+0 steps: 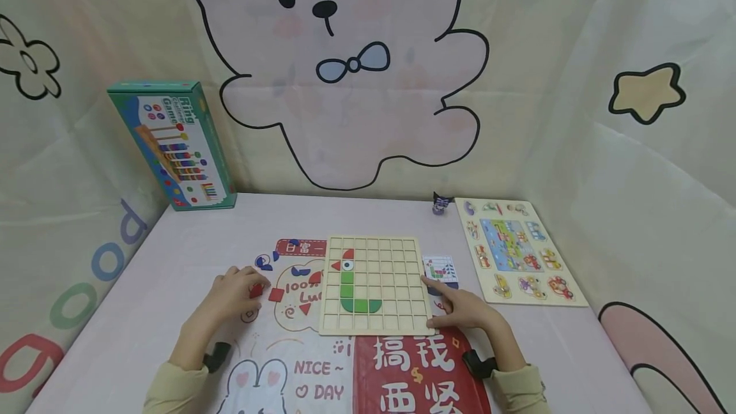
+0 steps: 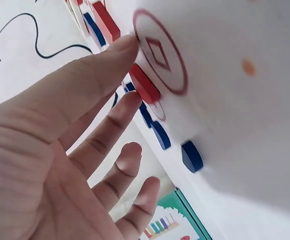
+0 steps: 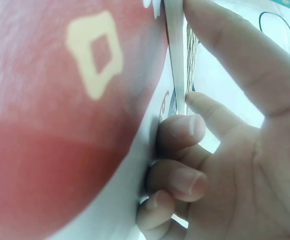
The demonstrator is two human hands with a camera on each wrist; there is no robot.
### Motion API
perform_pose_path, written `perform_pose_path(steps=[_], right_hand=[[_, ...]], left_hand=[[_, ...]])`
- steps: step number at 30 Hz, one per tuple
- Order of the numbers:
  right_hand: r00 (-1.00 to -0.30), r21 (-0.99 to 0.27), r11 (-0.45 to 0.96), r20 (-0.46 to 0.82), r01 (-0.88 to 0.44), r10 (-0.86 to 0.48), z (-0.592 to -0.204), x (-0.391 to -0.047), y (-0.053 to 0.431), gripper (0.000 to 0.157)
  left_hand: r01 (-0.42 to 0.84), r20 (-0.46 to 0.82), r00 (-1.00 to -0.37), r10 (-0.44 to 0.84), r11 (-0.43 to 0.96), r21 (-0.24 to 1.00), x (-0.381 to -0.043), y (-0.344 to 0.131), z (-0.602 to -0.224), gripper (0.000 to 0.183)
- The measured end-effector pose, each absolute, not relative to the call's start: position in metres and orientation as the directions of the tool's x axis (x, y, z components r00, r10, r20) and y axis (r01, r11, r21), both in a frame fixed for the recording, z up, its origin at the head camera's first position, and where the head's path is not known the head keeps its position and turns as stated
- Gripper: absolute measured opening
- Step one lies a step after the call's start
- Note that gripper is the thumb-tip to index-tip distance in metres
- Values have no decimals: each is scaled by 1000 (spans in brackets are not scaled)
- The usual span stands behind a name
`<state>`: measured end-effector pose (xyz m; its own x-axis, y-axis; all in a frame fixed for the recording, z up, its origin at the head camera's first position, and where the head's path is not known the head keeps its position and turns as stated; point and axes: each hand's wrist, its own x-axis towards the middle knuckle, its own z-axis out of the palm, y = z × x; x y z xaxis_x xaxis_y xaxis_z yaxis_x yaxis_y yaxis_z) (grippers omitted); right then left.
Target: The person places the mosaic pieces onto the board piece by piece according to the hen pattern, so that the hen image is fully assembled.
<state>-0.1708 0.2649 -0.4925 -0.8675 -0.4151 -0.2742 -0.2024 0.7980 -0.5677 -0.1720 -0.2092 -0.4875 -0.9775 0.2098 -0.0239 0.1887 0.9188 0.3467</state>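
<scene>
One red block (image 2: 145, 84) lies at the left hand (image 1: 232, 294), left of centre; whether pinched, we cannot tell. The right hand (image 1: 464, 309), spread, touches the central board (image 1: 397, 273). We judge this pick-up; lifting requires firm fingers.

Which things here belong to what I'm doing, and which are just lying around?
Likely in use:
grid board, touched by the right fingers
placed pieces on it
loose red pieces, one at the left fingers
loose blue pieces
picture card, probably

Seemingly just lying about:
green box
picture board
small purple figurine
</scene>
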Motion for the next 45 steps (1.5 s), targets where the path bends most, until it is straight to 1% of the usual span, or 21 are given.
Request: perform_pose_path(steps=[6, 13, 18, 30, 38, 45], right_hand=[[-868, -564, 801, -276, -203, -414, -492, -171, 265, 88], [-863, -574, 789, -264, -219, -432, -492, -171, 265, 87], [-863, -570, 794, -272, -211, -425, -490, -171, 264, 87], [-860, -584, 784, -271, -209, -431, -491, -171, 265, 87], [-861, -583, 782, -261, -221, -437, -490, -171, 265, 87], [-859, -584, 780, -259, -224, -441, -490, -170, 265, 87]], left_hand=[[159, -73, -978, 195, 926, 341, -173, -217, -489, 32], [136, -68, -983, 173, 918, 374, -169, -219, -487, 28], [105, -96, -984, 151, 922, 374, -171, -218, -486, 26], [124, -83, -982, 167, 918, 376, -174, -217, -488, 23], [74, -146, -978, 146, 909, 411, -175, -216, -484, 20], [94, -137, -977, 162, 909, 407, -176, -215, -484, 20]])
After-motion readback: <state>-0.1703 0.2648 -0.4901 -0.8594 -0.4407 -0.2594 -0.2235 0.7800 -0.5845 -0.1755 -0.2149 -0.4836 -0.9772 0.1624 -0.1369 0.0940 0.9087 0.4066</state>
